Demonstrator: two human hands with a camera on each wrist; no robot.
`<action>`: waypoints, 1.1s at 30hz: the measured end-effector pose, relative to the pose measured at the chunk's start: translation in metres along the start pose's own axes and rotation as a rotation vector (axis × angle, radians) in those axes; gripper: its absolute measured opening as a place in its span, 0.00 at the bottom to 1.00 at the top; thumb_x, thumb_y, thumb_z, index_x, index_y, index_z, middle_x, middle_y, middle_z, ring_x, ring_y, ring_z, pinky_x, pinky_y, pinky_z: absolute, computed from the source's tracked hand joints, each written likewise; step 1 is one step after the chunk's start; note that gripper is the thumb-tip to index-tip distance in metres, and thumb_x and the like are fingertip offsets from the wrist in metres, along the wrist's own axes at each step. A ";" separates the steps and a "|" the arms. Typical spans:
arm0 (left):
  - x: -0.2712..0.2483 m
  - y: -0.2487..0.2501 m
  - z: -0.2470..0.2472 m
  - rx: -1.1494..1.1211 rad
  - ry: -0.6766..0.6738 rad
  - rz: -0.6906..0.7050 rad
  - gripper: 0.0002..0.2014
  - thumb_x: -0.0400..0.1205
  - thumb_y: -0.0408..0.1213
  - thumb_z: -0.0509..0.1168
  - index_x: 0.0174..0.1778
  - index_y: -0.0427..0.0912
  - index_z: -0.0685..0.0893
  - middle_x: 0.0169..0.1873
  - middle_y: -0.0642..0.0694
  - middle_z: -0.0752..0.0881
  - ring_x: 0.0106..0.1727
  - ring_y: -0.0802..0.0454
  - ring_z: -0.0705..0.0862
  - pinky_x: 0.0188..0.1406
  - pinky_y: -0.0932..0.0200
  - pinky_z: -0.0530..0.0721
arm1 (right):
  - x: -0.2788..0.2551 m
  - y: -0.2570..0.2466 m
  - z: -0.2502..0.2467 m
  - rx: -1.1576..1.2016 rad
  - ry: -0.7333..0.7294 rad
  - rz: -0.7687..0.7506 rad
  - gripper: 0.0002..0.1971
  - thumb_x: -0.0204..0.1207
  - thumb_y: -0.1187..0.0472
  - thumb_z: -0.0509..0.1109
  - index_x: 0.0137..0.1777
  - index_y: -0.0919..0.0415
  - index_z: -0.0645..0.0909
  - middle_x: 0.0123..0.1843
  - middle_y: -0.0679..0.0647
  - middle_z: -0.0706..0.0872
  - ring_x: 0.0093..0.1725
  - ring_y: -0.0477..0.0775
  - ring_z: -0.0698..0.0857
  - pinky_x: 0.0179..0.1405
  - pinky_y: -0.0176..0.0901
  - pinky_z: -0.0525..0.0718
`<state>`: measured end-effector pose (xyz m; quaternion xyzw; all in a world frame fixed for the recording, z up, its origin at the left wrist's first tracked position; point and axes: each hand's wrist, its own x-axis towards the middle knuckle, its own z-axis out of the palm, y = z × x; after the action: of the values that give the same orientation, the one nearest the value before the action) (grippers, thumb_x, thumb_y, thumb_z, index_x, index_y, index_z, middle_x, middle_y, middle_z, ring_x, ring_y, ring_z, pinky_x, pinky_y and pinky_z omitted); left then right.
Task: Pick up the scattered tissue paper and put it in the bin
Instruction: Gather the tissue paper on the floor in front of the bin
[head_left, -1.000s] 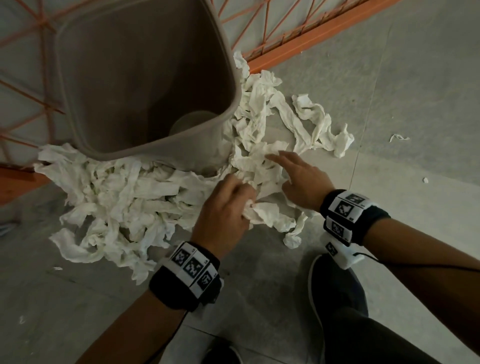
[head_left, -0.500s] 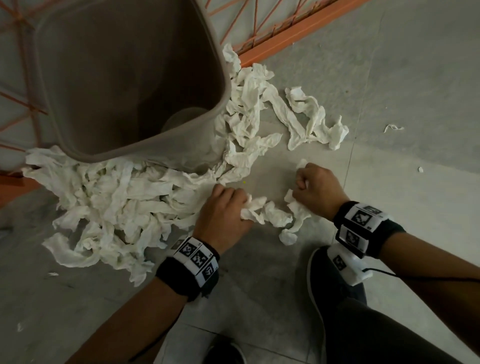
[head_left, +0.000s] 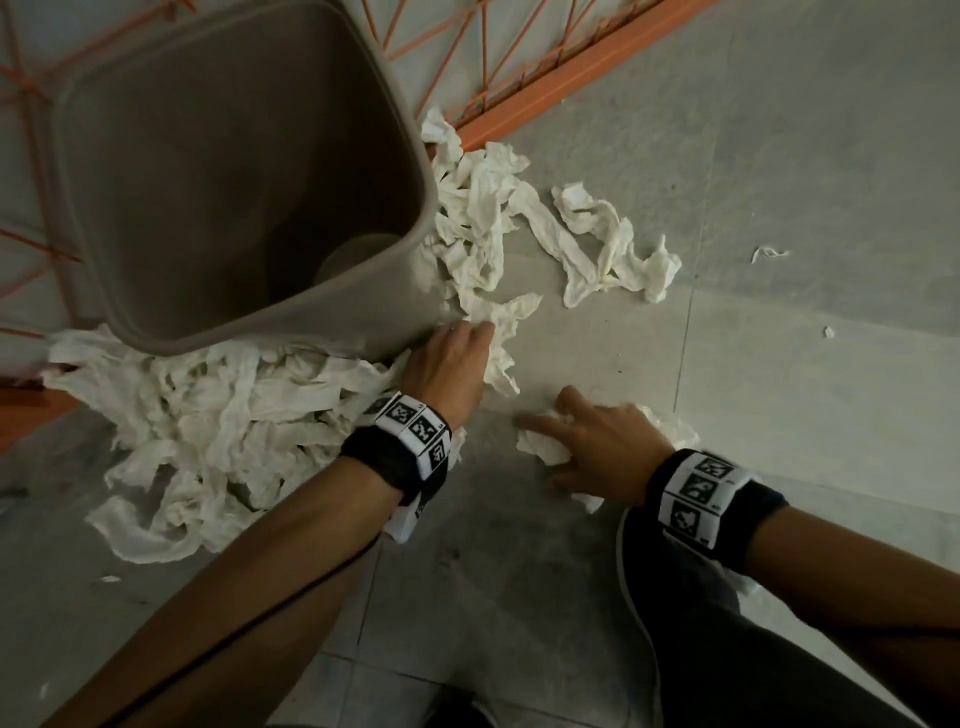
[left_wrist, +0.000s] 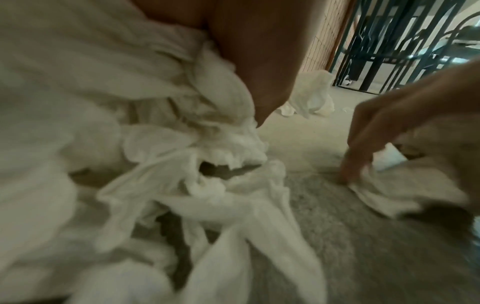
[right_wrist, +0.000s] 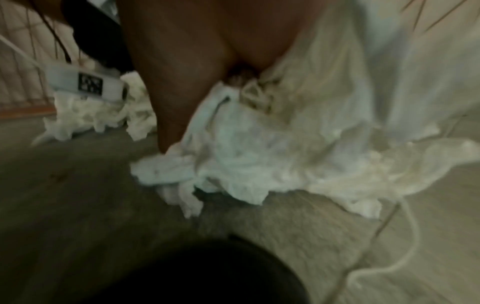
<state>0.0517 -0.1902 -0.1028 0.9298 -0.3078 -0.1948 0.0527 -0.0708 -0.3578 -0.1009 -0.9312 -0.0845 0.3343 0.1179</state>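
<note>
head view, left to right: scattered tissue paper heaps on the floor round the bin; the left hand, beside the bin's corner, grips a twisted strip; apart from it, the right hand presses spread fingers on a crumpled wad, more loose tissue beyond both.

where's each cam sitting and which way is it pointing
Head: worn on the head, looking down at the bin, tissue paper, left hand and right hand, with both forearms and a shoe.
Left wrist: low by the floor, facing along the left hand into tissue paper.
Right wrist: low, facing along the right hand onto tissue; blurred.
Shared: the right hand shows in the head and left wrist views.
</note>
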 end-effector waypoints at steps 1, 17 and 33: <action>-0.002 -0.002 0.001 -0.011 0.013 0.007 0.20 0.74 0.28 0.68 0.63 0.40 0.79 0.57 0.39 0.81 0.58 0.36 0.80 0.46 0.43 0.82 | 0.001 0.003 0.005 -0.030 -0.010 -0.015 0.33 0.73 0.40 0.67 0.76 0.34 0.56 0.67 0.55 0.69 0.54 0.61 0.84 0.47 0.58 0.86; 0.007 0.021 -0.012 -0.143 0.156 0.090 0.34 0.71 0.24 0.70 0.74 0.47 0.71 0.61 0.44 0.79 0.56 0.43 0.82 0.46 0.50 0.84 | 0.016 0.037 -0.033 0.661 0.520 0.210 0.07 0.71 0.67 0.65 0.41 0.56 0.82 0.34 0.50 0.86 0.35 0.54 0.84 0.37 0.42 0.76; 0.010 0.023 -0.027 -0.143 0.209 0.110 0.20 0.67 0.28 0.74 0.51 0.42 0.76 0.58 0.46 0.78 0.45 0.43 0.83 0.37 0.55 0.75 | 0.074 0.073 -0.052 -0.030 0.367 0.230 0.22 0.82 0.49 0.60 0.74 0.53 0.70 0.75 0.54 0.72 0.53 0.67 0.86 0.36 0.53 0.80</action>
<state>0.0573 -0.2151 -0.0762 0.9206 -0.3366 -0.1151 0.1610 0.0245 -0.4185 -0.1262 -0.9816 0.0402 0.1692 0.0784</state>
